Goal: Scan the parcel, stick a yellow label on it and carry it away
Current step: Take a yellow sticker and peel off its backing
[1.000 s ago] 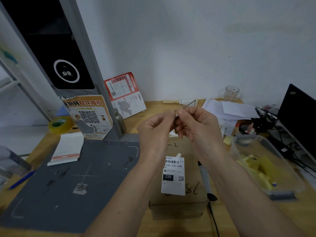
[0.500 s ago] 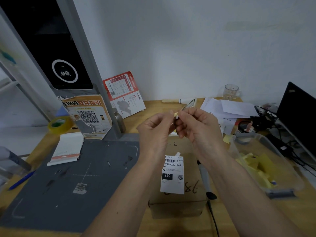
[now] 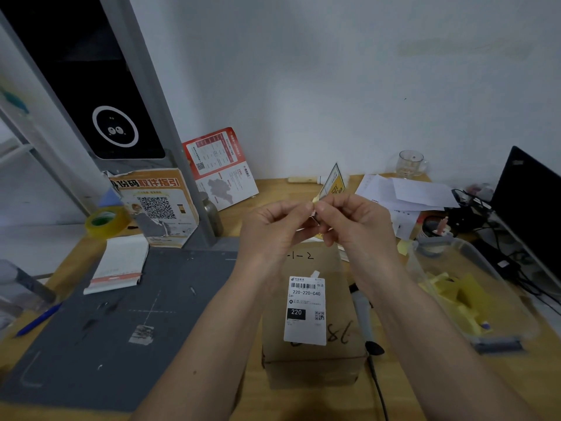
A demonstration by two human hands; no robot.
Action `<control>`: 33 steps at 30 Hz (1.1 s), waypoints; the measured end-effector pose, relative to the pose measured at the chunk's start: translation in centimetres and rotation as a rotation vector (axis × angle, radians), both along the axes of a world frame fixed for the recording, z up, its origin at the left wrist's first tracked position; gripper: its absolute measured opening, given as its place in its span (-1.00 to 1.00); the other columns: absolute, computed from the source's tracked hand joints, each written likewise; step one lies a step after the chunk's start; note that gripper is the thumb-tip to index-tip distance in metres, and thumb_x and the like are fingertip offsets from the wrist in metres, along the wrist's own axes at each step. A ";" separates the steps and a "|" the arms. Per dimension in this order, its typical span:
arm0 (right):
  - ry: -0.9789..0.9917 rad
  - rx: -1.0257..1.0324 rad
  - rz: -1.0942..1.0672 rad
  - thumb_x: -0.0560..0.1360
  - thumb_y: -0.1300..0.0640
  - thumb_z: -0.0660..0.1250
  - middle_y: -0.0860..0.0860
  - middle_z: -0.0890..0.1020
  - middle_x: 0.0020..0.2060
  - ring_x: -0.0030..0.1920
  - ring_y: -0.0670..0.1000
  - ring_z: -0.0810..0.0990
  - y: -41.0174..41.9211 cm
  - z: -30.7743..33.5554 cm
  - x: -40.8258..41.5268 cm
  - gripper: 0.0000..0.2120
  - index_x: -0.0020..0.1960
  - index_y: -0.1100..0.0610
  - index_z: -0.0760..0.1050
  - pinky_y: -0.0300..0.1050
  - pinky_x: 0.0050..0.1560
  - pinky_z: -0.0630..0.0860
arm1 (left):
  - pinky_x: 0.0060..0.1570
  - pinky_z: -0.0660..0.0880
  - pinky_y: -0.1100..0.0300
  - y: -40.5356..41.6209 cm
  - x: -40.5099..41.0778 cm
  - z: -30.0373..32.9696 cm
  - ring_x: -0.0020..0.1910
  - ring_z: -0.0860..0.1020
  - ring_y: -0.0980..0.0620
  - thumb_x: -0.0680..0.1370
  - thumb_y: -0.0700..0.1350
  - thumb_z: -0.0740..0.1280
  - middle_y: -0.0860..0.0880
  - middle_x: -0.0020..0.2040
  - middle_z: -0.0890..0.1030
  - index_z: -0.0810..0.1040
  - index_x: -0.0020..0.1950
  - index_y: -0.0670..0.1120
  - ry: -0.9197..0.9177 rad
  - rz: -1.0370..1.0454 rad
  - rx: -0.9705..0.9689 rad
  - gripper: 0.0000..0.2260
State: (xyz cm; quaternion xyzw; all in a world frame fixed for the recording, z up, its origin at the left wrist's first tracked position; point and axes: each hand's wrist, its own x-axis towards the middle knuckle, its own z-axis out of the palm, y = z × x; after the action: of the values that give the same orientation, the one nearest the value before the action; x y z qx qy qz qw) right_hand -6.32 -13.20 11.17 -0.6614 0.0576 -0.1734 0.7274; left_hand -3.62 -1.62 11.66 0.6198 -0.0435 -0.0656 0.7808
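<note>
A brown cardboard parcel (image 3: 340,354) lies on the wooden desk in front of me, with a white shipping label (image 3: 305,311) stuck on its top. Above the parcel's far end, my left hand (image 3: 273,229) and my right hand (image 3: 355,223) meet at the fingertips. Both pinch a small yellow label (image 3: 315,199), of which only a sliver shows between my thumbs. A grey handheld scanner (image 3: 362,317) lies on the desk against the parcel's right side, its cable running toward me.
A clear plastic bin (image 3: 473,302) holding several yellow labels sits at the right. A dark grey scanning mat (image 3: 100,329) covers the left of the desk, with a notepad (image 3: 120,265), a tape roll (image 3: 106,221) and a blue pen (image 3: 38,320). A laptop (image 3: 528,205) and cables fill the far right.
My hands have stayed together above the parcel, shifting only slightly upward. The yellow label's tip now shows a little more between my thumbs.
</note>
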 end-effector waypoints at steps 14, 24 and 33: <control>0.030 0.049 0.028 0.46 0.28 0.36 -0.02 0.57 -0.45 -0.45 -0.03 0.44 -0.1 -0.2 0.1 -0.93 -0.19 0.21 0.59 -0.25 -0.42 0.42 | -0.01 0.63 0.05 -0.1 0.2 -0.4 -0.22 0.68 -0.08 0.47 -0.21 0.42 -0.24 -0.17 0.69 0.65 -0.16 -0.27 0.087 -0.025 -0.092 -0.88; 0.083 0.120 0.116 0.47 0.25 0.36 0.05 0.59 -0.36 -0.31 -0.01 0.50 -0.6 -0.1 0.4 -0.92 -0.20 0.18 0.61 -0.21 -0.38 0.42 | -0.11 0.63 0.19 0.1 0.7 -0.6 -0.29 0.61 0.02 0.51 -0.19 0.38 -0.14 -0.27 0.63 0.67 -0.11 -0.18 0.032 0.049 0.070 -0.91; 0.075 0.057 0.063 0.38 0.13 0.47 0.04 0.65 -0.27 -0.25 -0.01 0.56 0.0 -0.1 0.4 -0.90 -0.15 0.15 0.64 -0.18 -0.25 0.49 | -0.15 0.62 0.22 0.2 0.5 -0.1 -0.28 0.61 0.04 0.48 -0.30 0.40 -0.11 -0.25 0.65 0.65 -0.16 -0.12 0.028 0.081 0.004 -0.90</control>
State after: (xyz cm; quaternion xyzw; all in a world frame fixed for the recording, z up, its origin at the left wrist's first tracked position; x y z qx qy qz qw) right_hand -5.90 -13.23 11.04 -0.6479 0.0688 -0.1240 0.7484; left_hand -3.12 -1.46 11.53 0.6215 -0.0072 -0.0428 0.7822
